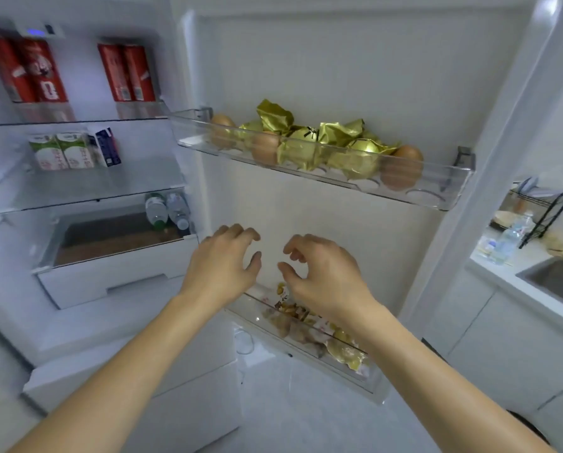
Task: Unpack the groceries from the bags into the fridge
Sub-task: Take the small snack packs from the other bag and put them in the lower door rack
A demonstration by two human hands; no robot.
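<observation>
L hand (pixel 222 263) & R hand (pixel 322 273) raised side by side, fingers loosely curled, both empty, above lower door bin (pixel 306 348)

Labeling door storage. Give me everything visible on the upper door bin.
The upper door bin is a clear plastic tray clipped to the inside of the open fridge door, running its full width, level. Its floor has round egg cups. It holds brown eggs and crumpled gold-foil packets lying among them. Neither hand touches it.

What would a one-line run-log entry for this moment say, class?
left hand: empty, loosely curled | right hand: empty, loosely curled | fridge door: open | upper door bin: eggs, gold packets | lower door bin: snack packets
</observation>
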